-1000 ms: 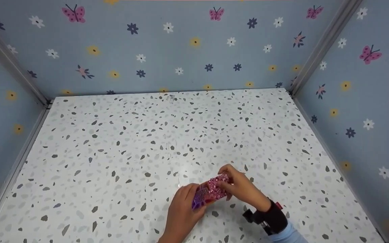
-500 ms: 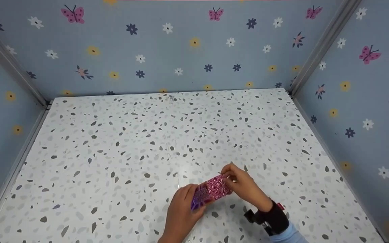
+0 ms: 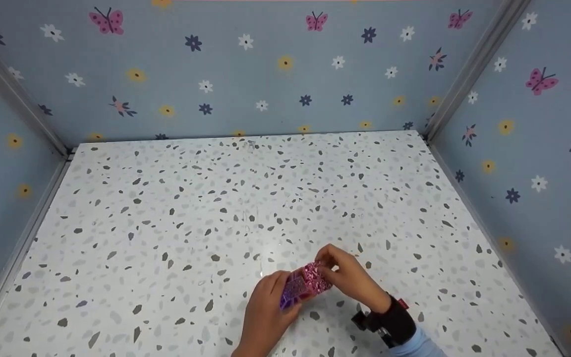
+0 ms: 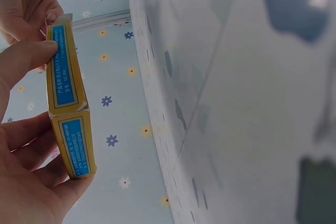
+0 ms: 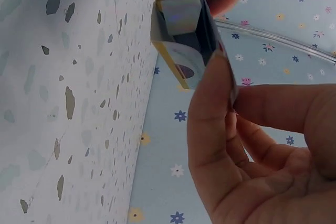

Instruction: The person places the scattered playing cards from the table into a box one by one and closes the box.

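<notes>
A small cardboard box point(image 3: 294, 287) with a shiny pink and purple face is held just above the table. Its narrow yellow sides point(image 4: 65, 77) carry blue printed labels. My left hand point(image 3: 267, 308) grips one end, thumb on a yellow side and fingers curled round the other edge. At the opposite end my right hand point(image 3: 352, 277) pinches the edge of the box's wall or flap between thumb and index finger. That end stands open in the right wrist view, with a pale flap point(image 5: 181, 17) at its mouth. The inside is dark, and its contents cannot be made out.
A white speckled table point(image 3: 191, 213) lies under both hands. Blue panels with flowers and butterflies point(image 3: 275, 74) wall it in at the back, left and right point(image 3: 528, 163). A black strap point(image 3: 398, 320) with a camera sits on the right wrist.
My right hand drew back slightly toward the box's end, uncovering more of the pink face, then came left over it again. My left hand and the box have hardly moved.
</notes>
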Demonstrator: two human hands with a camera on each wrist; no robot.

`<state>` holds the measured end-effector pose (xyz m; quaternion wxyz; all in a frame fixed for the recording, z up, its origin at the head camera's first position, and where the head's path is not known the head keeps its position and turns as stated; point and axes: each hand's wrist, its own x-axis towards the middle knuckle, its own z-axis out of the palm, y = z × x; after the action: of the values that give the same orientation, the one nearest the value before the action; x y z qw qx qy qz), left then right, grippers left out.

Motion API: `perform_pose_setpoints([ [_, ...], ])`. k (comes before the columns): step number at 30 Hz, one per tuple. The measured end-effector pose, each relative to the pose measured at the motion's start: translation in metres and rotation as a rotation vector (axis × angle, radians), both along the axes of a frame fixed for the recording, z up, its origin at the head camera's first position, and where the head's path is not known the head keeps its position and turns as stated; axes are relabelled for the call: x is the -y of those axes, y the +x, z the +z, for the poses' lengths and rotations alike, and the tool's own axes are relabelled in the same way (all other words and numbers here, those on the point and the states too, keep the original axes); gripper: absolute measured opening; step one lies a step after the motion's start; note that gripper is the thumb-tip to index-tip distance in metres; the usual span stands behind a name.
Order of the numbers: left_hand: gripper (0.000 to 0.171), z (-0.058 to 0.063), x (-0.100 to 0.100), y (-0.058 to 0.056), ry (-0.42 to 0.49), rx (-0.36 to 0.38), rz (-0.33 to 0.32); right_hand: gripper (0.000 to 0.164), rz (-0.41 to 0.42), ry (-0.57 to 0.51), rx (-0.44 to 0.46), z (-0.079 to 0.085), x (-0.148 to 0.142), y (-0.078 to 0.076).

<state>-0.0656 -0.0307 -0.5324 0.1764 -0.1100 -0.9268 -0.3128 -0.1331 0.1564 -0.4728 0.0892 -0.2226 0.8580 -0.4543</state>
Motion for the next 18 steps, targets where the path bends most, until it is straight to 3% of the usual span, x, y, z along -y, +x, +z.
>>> perform_pose_setpoints([
  [6,0.066,0.0,0.0,0.0,-0.005,-0.013,-0.001,0.013,0.008,0.003,0.026,-0.016,0.001,-0.003],
  [12,0.068,0.0,0.0,-0.001,-0.009,-0.001,0.002,0.017,-0.004,0.028,-0.082,-0.016,-0.002,-0.002],
  [18,0.068,0.0,-0.001,-0.001,-0.001,0.001,-0.004,0.019,0.006,0.023,-0.059,-0.015,-0.002,-0.002],
])
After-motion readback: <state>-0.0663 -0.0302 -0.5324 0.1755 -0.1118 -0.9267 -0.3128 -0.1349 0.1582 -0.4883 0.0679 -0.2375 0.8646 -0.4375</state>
